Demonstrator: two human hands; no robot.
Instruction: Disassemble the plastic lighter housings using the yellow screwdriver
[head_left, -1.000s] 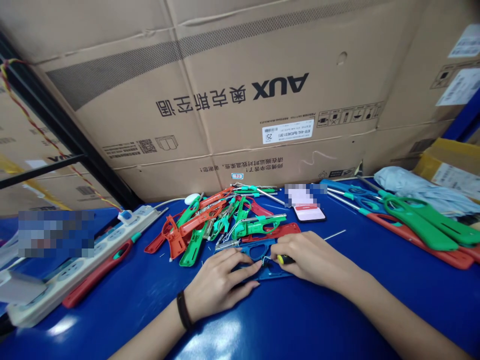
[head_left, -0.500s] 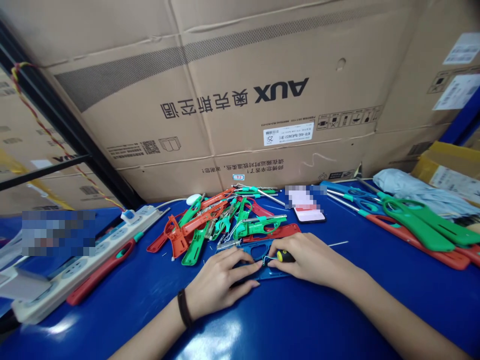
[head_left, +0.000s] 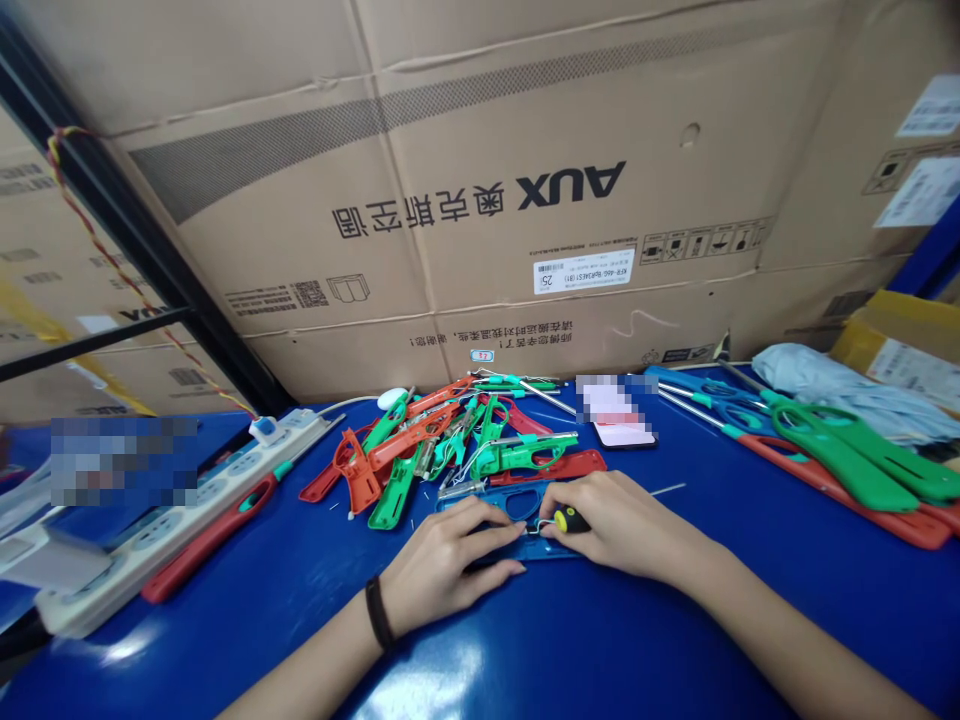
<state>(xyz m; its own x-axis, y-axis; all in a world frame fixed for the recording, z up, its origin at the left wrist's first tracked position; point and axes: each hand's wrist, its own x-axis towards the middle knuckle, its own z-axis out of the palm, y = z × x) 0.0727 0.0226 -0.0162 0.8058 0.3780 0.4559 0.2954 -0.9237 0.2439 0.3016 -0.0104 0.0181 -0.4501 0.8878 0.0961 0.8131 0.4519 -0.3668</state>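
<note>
At the near edge of the blue workbench (head_left: 600,640), a blue plastic handle shell (head_left: 551,549) lies flat, its long axis running left to right beneath both hands. The left hand (head_left: 450,555) rests across the shell's left half, its fingers laid flat and close together, not gripping anything else. At the shell's right end, the right hand (head_left: 619,525) curls its fingers narrowly around a black-and-yellow screwdriver handle (head_left: 571,519), and this hand is the nearer to a thin wire loop (head_left: 541,525) on the shell.
</note>
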